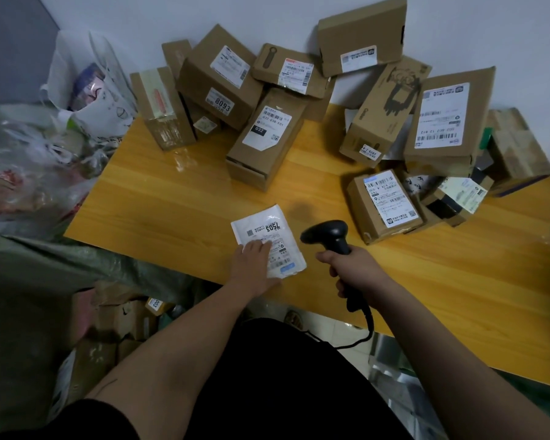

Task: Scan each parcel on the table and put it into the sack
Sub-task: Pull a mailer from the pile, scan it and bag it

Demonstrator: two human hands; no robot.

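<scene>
Head view: a flat white plastic mailer parcel (pixel 269 241) is pinned at the yellow wooden desk's (pixel 172 201) near edge.
Left hand (pixel 251 268) is laid flat, fingers straight; the black handheld scanner (pixel 334 238) is clasped by the right hand (pixel 353 268) and should be aimed squarely at the uncovered barcode.

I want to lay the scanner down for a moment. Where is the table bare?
The table is bare right of the right hand, below the small labelled box, and on the left between the white mailer and the plastic bags. The back, along the wall, is crowded with stacked boxes.
</scene>
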